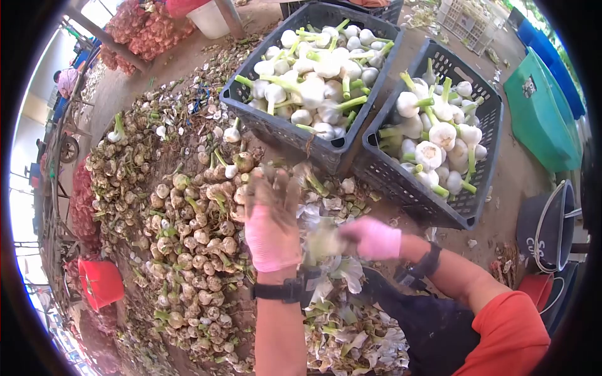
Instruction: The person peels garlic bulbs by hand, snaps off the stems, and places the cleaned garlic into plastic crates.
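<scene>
My left hand [273, 219], in a dirt-stained pink glove, reaches over the edge of a heap of soiled garlic bulbs [194, 238]. Its fingers are stretched out and slightly blurred, with bulbs beside them. To its right my right hand [376, 238], also gloved in pink, is closed in a fist. A pale greenish, motion-smeared shape [325, 241] is at its fingers; I cannot tell what it is. Loose garlic skins [348, 276] lie below it, over my dark-clothed lap.
Two dark plastic crates, a left one [288, 135] and a right one [414, 207], hold cleaned white garlic with short green stems. Farther right are a green tub [542, 113] and a black bucket [545, 229]. A red bucket [101, 283] stands left; filled net sacks [147, 31] sit behind.
</scene>
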A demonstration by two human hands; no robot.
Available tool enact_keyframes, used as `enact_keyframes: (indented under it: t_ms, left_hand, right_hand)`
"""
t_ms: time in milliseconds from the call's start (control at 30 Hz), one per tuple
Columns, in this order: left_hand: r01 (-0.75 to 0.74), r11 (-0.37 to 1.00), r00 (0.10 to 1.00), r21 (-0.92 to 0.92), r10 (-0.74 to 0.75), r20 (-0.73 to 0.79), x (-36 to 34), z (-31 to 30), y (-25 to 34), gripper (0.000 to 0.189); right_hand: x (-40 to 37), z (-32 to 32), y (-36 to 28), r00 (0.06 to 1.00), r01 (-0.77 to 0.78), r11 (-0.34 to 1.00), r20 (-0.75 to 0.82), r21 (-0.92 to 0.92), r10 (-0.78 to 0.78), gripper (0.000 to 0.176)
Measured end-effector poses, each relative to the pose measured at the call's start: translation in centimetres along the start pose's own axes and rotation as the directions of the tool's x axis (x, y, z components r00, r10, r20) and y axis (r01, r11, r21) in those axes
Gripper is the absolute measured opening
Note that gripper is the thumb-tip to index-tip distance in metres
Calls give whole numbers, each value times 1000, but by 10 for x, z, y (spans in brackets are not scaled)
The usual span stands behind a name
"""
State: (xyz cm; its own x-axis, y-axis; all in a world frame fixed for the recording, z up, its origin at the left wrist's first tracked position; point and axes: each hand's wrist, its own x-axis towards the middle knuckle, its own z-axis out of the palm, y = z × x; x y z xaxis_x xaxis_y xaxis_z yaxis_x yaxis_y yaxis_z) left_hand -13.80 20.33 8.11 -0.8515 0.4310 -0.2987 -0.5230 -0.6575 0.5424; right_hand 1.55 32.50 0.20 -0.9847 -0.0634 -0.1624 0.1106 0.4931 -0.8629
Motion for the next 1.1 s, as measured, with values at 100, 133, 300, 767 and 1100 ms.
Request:
enact_keyframes:
  t_ms: [100,133,300,767,1100]
  left_hand:
    - [98,929,993,358,-70,-90,-6,-16,-9,26]
    - [110,912,994,396,-89,-70,-5,-16,-11,34]
    - [72,813,992,577,-120,45,22,-2,-26,58]
    - [42,264,904,964,-421,75,-65,-130,-34,36]
    - [502,285,856,816,-294,-425,-255,-184,54,55]
  right_hand:
    - [-3,7,-9,865,-43,921,446,-386,228,26]
    - [-1,4,-13,866,-37,922,447,-385,222,26]
    - [18,-26,-38,977,-197,976,-69,92,203,29]
    - [53,-133,-53,697,21,987,-706,-159,-128,17]
    - [176,-165,-25,705,-557,690,-702,-462,99,37]
